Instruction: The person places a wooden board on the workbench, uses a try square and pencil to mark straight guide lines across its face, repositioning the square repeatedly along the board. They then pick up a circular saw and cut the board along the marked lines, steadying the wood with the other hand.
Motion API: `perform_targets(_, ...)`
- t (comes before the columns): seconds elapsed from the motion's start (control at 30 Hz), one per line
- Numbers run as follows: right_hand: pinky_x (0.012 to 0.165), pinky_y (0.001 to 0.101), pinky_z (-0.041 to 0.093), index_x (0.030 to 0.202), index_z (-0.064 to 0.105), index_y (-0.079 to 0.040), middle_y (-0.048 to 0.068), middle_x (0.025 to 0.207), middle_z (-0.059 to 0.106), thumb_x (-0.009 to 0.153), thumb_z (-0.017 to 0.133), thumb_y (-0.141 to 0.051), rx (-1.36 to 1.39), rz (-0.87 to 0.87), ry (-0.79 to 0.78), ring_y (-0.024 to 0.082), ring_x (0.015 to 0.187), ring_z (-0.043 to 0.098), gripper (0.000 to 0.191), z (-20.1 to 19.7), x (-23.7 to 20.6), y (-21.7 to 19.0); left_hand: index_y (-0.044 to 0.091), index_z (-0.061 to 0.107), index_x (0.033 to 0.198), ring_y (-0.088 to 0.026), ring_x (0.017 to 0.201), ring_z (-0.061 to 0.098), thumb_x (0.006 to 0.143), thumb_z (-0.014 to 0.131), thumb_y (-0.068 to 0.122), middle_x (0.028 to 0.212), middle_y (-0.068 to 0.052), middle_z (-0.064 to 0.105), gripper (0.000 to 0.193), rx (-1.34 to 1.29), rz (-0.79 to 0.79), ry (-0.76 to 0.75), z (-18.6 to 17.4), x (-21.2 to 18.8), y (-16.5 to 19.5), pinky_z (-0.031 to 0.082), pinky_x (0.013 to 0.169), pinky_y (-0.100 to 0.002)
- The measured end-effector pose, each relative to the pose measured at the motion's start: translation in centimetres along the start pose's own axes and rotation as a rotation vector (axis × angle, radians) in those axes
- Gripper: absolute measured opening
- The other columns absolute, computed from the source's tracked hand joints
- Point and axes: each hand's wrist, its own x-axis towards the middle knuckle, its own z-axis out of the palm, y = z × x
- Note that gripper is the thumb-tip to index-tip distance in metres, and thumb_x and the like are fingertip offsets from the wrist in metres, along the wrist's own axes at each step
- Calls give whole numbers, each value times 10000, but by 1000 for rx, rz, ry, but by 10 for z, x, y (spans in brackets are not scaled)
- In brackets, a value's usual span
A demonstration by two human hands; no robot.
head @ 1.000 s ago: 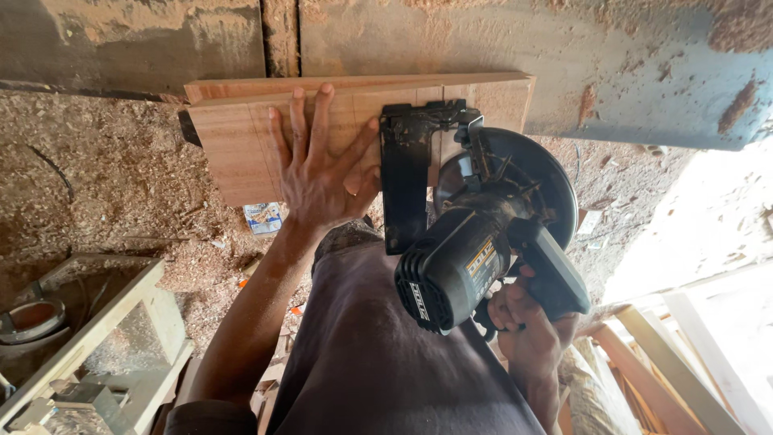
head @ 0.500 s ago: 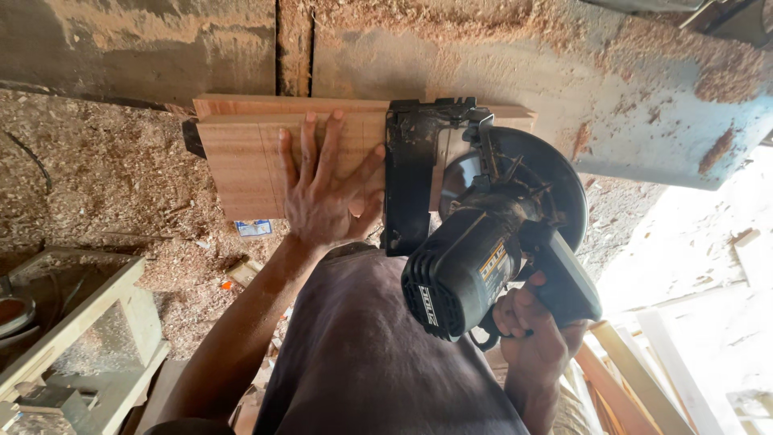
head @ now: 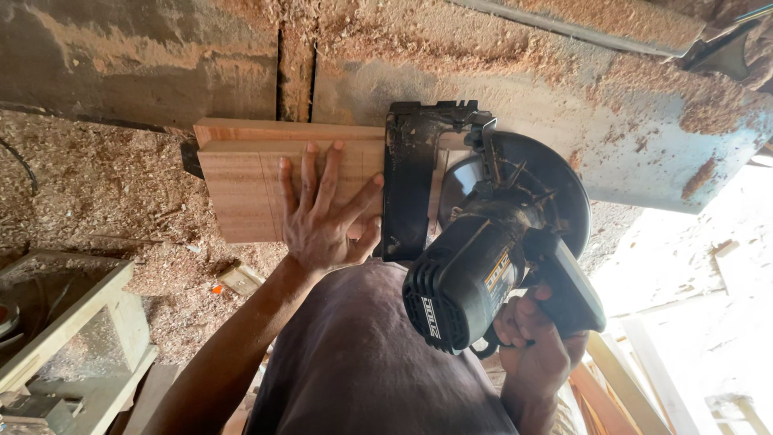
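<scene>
We've got one view only, head cam, so no 2nd view to share anything with. It sits on the person's head and looks steeply down over our own torso, lens wide and close. The far side of the scene lands at the top of frame: the sawdust-covered bench runs across there. Mid-frame, very near, sits the wooden board with our left hand flat on it, and the circular saw w/ our right hand on its handle. The sawdust floor fills the left; the right edge is blown out by bright light.
</scene>
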Motion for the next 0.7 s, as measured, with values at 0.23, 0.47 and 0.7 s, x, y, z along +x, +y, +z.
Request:
perform_targets(0.23, 481, 276, 317, 1202, 590, 62, 36, 716, 486, 926, 562, 86, -37, -47, 1, 104, 523, 421, 278, 12, 12, -5, 393, 593, 1494, -466, 1565, 197, 968, 586, 567, 1691, -191, 232, 554, -4, -1, 2, 1, 2, -1, 39, 1252, -697)
perform_targets(0.47, 474, 272, 302, 1280, 585, 110, 60, 753, 508, 838, 588, 91, 28, -103, -29, 95, 514, 406, 442, 35, 33, -14, 412, 549, 1525, -451, 1574, 175, 974, 577, 567, 1697, -184, 221, 573, 15, 10, 22, 1, 3, 0, 36, 1253, -685)
perform_targets(0.7, 479, 278, 328, 1302, 580, 98, 51, 726, 493, 897, 609, 73, 2, -129, -39, 109, 517, 430, 407, 62, 46, -27, 420, 476, 1556, -448, 1576, 147, 971, 586, 569, 1697, -186, 199, 614, 5, 21, 34, 6, 3, -2, 15, 1259, -689)
